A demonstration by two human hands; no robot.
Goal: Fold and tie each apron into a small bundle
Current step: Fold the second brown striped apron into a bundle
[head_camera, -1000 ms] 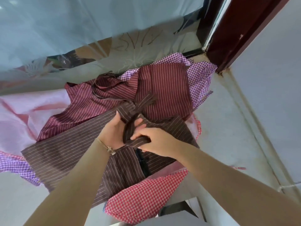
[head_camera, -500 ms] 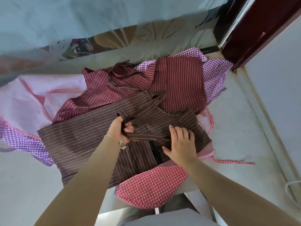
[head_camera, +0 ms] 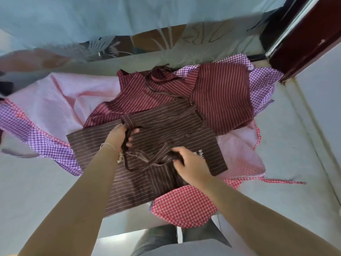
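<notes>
A brown striped apron lies spread on top of the pile in the middle of the table. My left hand grips its brown strap near the apron's upper edge, fingers curled round it. My right hand grips the same strap lower down, over the apron's middle. The strap sags in a loop between both hands. Under the brown apron lies a maroon striped apron, partly bunched.
A pink cloth spreads to the left, purple checked aprons poke out at left and back right, and a red checked apron hangs over the table's front edge. The grey tabletop meets a dark red door frame at back right.
My right hand went from lying flat on the brown apron to gripping the strap. My left hand kept its hold and the strap now hangs slack between the hands.
</notes>
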